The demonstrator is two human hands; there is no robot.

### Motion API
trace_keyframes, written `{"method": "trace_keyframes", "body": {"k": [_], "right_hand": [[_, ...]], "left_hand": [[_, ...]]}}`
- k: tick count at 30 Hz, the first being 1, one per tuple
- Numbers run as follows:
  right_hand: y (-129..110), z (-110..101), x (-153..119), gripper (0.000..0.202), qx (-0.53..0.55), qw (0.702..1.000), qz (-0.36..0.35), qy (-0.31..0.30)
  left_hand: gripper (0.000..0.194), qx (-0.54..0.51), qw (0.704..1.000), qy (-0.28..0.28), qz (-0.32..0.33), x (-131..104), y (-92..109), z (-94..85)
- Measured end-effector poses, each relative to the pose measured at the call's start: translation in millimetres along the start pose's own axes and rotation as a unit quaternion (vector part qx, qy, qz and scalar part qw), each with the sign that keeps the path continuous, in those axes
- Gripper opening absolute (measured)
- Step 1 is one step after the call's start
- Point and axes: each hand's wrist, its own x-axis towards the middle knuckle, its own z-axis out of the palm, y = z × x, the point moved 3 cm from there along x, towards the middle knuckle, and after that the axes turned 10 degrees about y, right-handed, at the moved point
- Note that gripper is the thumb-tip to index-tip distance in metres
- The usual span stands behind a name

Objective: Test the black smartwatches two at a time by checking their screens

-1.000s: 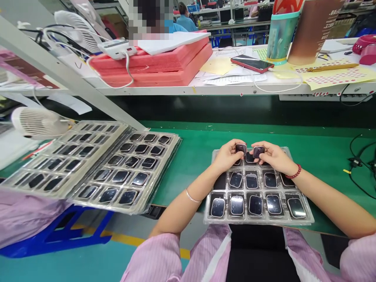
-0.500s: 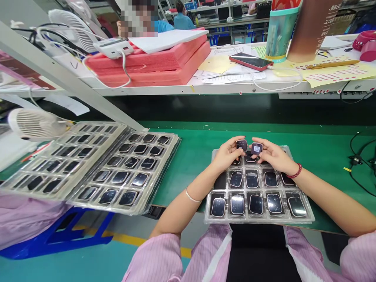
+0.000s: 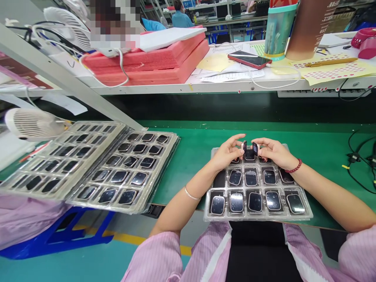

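Observation:
Between its thumb and fingers, my left hand (image 3: 227,152) pinches a smartwatch body (image 3: 244,147), turned nearly edge-on. Close by on the right, my right hand (image 3: 273,152) grips a second smartwatch body (image 3: 255,149), also angled sideways, with a light patch on its dark face. Both hands hover over the far rows of a clear plastic tray (image 3: 258,217). Several watch bodies with dark square screens lie in its compartments, one of them this watch (image 3: 255,202) in the near row. My hands partly cover the far row.
More filled trays (image 3: 138,137) lie to the left, near a small white fan (image 3: 35,124). Black cables (image 3: 355,158) rest at the right. A shelf (image 3: 205,88) spans the back, bearing red foam blocks (image 3: 147,70), a phone (image 3: 249,60) and a teal cup (image 3: 279,33). A person sits beyond.
Both watch bodies have been turned from facing me to nearly edge-on. My left fingers have lifted and straightened a little. Beyond the shelf, the person has shifted left.

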Motion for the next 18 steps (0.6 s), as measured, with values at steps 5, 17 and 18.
{"method": "trace_keyframes", "body": {"k": [5, 17, 18], "right_hand": [[0.2, 0.1, -0.4, 0.049, -0.016, 1.000, -0.009, -0.001], [-0.6, 0.6, -0.2, 0.048, -0.025, 1.000, -0.015, -0.008], [-0.7, 0.9, -0.3, 0.047, -0.026, 0.999, -0.016, -0.010]], "left_hand": [[0.071, 0.007, 1.000, -0.010, 0.003, 0.2, -0.2, 0.7], [0.067, 0.029, 0.999, -0.023, 0.005, 0.2, -1.8, 0.6], [0.067, 0.030, 0.999, -0.023, 0.006, 0.1, -1.6, 0.7]]}}
